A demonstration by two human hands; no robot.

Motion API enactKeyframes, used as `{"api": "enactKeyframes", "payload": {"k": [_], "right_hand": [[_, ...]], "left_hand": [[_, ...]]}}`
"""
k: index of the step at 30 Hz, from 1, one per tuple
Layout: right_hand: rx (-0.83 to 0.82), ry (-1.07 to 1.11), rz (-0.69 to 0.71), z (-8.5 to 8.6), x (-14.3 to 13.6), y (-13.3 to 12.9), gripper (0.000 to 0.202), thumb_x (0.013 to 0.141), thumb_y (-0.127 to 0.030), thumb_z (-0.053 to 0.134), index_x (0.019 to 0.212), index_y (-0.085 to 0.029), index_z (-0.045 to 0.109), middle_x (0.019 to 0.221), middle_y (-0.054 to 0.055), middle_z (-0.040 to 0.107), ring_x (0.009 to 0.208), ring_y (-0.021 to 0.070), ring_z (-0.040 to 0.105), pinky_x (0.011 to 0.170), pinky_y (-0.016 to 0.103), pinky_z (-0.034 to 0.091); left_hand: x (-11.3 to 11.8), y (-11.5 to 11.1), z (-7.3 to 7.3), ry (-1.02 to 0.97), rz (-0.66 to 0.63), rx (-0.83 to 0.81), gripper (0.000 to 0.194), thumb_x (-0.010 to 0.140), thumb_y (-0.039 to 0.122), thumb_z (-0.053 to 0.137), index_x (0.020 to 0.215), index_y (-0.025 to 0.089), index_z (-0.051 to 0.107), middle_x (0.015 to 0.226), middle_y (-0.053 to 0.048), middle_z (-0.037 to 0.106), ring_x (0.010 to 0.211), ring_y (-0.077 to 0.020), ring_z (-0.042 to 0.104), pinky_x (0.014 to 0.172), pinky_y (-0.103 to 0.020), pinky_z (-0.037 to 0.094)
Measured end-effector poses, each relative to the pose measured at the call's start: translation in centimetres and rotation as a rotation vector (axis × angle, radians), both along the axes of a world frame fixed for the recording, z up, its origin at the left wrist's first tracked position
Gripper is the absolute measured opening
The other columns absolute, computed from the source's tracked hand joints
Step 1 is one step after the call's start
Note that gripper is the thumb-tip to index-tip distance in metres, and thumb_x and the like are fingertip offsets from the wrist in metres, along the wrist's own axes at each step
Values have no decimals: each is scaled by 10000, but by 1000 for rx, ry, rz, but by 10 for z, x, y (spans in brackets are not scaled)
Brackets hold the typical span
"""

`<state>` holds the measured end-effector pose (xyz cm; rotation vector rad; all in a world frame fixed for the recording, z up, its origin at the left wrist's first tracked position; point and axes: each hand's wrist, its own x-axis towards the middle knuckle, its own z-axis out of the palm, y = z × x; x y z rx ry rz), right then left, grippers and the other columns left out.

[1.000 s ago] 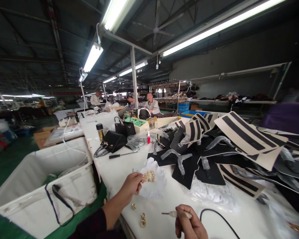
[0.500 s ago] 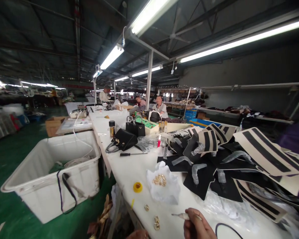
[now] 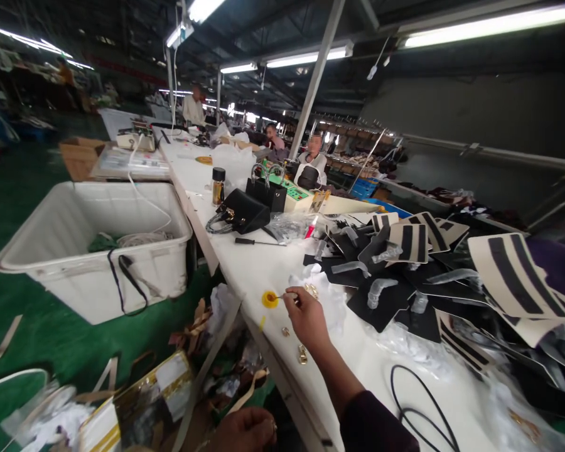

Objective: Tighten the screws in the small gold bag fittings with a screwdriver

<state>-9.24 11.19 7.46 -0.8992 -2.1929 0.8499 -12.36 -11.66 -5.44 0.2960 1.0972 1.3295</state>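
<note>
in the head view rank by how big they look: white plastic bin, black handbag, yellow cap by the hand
1. white plastic bin
2. black handbag
3. yellow cap
The handbag lies farther off, so its true size is less sure.

Bright overhead tube lights (image 3: 489, 25); edges warped, blurred.

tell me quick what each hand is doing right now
Left hand: low beside the table edge, fingers curled; whether it holds anything cannot be told.
Right hand: closed on a thin tool, its tip at the yellow cap.
</note>
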Motion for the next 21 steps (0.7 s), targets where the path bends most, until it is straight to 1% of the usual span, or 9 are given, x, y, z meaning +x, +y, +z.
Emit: {"api": "enactKeyframes", "payload": {"k": [4,6,9,11,15,19,21], "right_hand": [[39,-95,22,-16,-16,9,281,935,-381,573,1074,-217,754,1018,63,771,817,218,690,787,327,521],[65,-137,32,-20,-20,11,255,929,-343,579,1063,-231,765,1060,62,772,856,226,692,828,342,512],[95,-188,36,-24,-21,10,230,926,-303,581,1037,-254,776,1033,51,770,857,229,686,825,346,494],[107,-209,36,-24,-20,10,217,916,-291,592,1022,-264,779,991,43,765,853,228,683,811,336,485],[115,-204,38,-20,-17,8,217,925,-317,587,1014,-266,778,973,33,758,805,208,670,803,321,483],[103,-175,28,-18,-17,5,235,922,-337,575,1013,-251,773,966,37,753,775,203,658,800,327,480],[86,-165,40,-20,-17,4,233,910,-331,578,998,-253,779,942,34,752,773,205,659,796,329,480]], "left_hand": [[-7,-3,4,-16,-5,21,702,515,739,906,822,133,727,724,-31,697,441,-17,311,482,-244,98],[-9,-3,5,-33,-8,32,677,541,721,908,829,136,726,734,-34,706,432,-15,304,474,-250,83],[-10,-3,7,-68,-1,51,640,565,685,919,841,142,720,754,-35,717,427,-15,305,466,-251,84],[-10,-2,7,-80,0,71,630,571,678,920,832,145,708,727,-20,699,424,-17,313,463,-251,87],[-11,-1,8,-82,-8,89,620,590,682,908,800,154,661,650,23,626,409,-16,310,461,-254,87],[-11,-1,11,-110,4,77,627,571,674,922,782,183,593,523,92,472,392,-28,306,457,-245,100],[-11,-1,13,-110,19,78,628,578,673,920,782,185,582,541,88,489,390,-23,314,457,-234,107]]}}
